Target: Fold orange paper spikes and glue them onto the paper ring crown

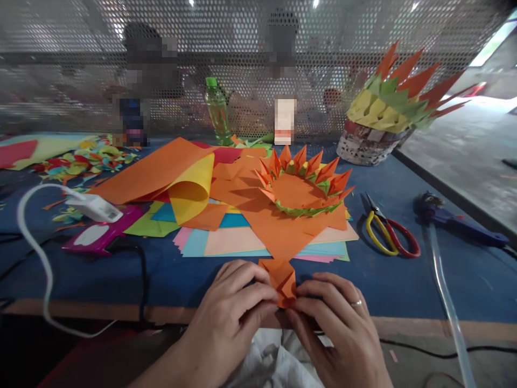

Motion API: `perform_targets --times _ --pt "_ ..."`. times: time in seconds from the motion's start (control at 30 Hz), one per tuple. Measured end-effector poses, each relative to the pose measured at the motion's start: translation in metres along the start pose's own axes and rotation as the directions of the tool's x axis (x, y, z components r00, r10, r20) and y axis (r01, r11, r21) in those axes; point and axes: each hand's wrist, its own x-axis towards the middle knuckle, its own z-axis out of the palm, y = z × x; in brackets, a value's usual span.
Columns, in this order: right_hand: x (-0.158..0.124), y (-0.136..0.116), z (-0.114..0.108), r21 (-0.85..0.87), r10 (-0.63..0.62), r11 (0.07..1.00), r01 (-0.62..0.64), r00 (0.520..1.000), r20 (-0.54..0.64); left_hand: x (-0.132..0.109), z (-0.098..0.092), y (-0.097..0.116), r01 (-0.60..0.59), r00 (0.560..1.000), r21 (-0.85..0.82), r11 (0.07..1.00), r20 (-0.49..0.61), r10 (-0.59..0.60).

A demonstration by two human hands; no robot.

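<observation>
folded orange piece half hidden by fingertips, people behind mesh blurred, perhaps two

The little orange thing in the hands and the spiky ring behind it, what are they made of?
The folded orange piece, pinched by the left hand and right hand, looks like thin matte paper: sharp creases, flat colour. The spiky ring seems built from many folded orange and green paper points, also matte.

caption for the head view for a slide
The left hand and right hand pinch a folded orange paper piece over a blue table, near a spiky paper ring and scissors.
</observation>
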Motion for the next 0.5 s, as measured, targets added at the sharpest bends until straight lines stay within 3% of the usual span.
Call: perform_targets --times 0.2,0.5 --pt "0.005 -0.001 0.001 -0.038 0.047 0.998 -0.047 0.999 0.002 0.006 -0.006 -0.002 0.07 0.995 -0.037 0.997 0.079 -0.067" --pt "0.007 0.0 0.004 -0.068 0.082 0.994 -0.08 0.996 0.024 0.014 -0.003 0.0 0.134 0.991 -0.036 0.99 0.03 -0.133"
